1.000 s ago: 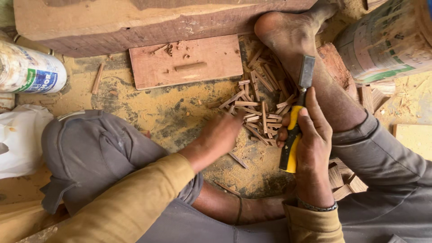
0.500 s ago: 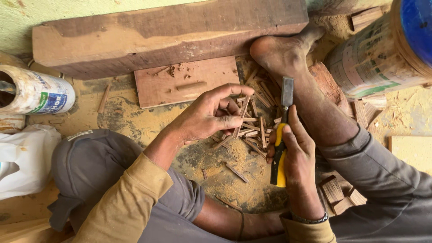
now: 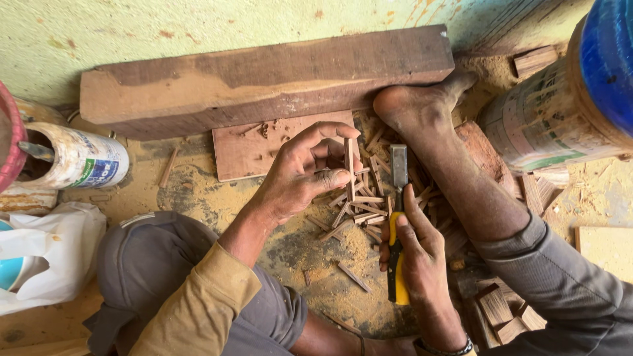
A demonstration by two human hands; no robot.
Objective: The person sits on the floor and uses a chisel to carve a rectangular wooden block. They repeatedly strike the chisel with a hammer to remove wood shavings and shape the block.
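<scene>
Pinching a small wooden stick upright between thumb and fingers, left hand is clamped on it, above the pile of wooden sticks on the sawdust-covered floor. Right hand closed around a chisel with yellow-and-black handle, metal blade pointing away toward the wall, tip just beside the bare foot. Stick and chisel blade near each other, not touching.

Foot rests against the thick wooden beam lying along the far edge of the floor by the wall. Flat reddish board lies on the floor touching the beam's near side, partly behind the left hand. Pile of sticks sits between board and foot, spreading toward the person. A few loose sticks lie scattered nearer the knee.

Far right: large barrel with blue top, small wood blocks near the right leg. Left edge: paint can on its side, white plastic bag below it. Grey trousers, mustard sleeve on left arm, dark bracelet on right wrist.
</scene>
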